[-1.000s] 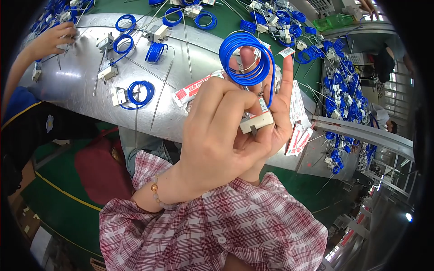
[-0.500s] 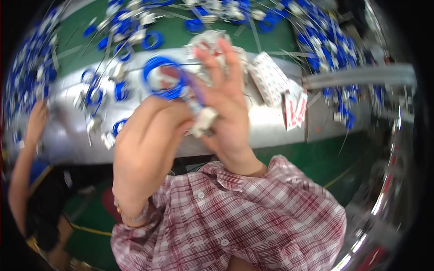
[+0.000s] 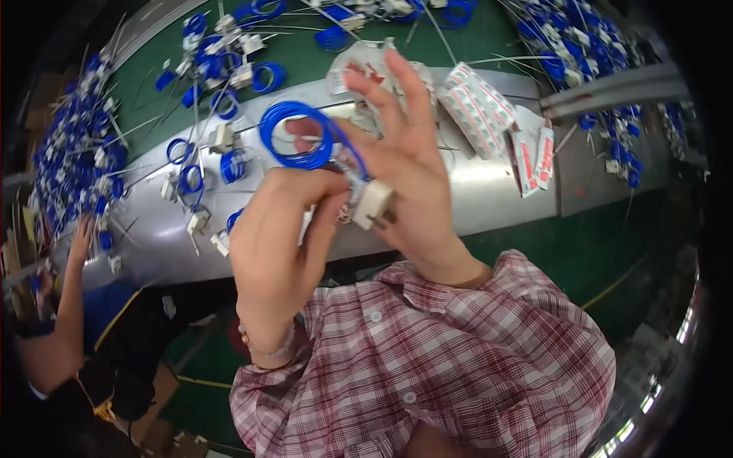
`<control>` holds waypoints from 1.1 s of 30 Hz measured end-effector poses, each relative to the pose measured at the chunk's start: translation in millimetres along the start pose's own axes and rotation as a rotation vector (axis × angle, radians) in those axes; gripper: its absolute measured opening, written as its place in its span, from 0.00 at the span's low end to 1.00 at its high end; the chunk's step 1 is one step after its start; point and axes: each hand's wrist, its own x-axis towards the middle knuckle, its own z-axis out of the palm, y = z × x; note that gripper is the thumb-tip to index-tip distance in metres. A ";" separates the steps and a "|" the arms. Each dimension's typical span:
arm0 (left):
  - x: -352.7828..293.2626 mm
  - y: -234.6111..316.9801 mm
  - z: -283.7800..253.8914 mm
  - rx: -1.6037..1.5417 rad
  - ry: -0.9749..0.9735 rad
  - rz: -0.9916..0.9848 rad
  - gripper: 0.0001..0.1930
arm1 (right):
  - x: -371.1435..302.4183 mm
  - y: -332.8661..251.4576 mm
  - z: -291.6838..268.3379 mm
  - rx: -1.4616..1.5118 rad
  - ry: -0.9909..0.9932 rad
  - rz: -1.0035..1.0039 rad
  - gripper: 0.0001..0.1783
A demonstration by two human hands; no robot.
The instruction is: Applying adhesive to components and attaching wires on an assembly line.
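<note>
A coil of thin blue cable [image 3: 294,156] is held up between my two hands, above the metal edge of the table. A white plug-like block [image 3: 372,203] hangs at its lower right, against the palm of my right hand. With bent, pinched fingers, my left hand [image 3: 279,237] grips the lower side of the coil; a small pale strip shows there, its kind unclear. My right hand [image 3: 416,172] supports the coil, one finger passing behind the loop and others raised and spread. The exact grip points are partly hidden.
Behind my hands lie white packets [image 3: 477,111] with red print and a crumpled white wrapper [image 3: 359,69]. Blue cable coils [image 3: 202,57] with white blocks cover the green surface and hang at both sides. A metal rail [image 3: 611,95] stands right. A co-worker's arm [image 3: 76,267] reaches in at left.
The view has shifted, so the scene sits differently in the picture. Both hands keep hold of the coil with little change of pose. The co-worker's arm at left has moved slightly.
</note>
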 end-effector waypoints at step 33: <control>-20.0 1.0 20.4 -0.065 0.390 -0.271 0.08 | -4.5 22.0 19.4 -0.295 0.070 -0.266 0.37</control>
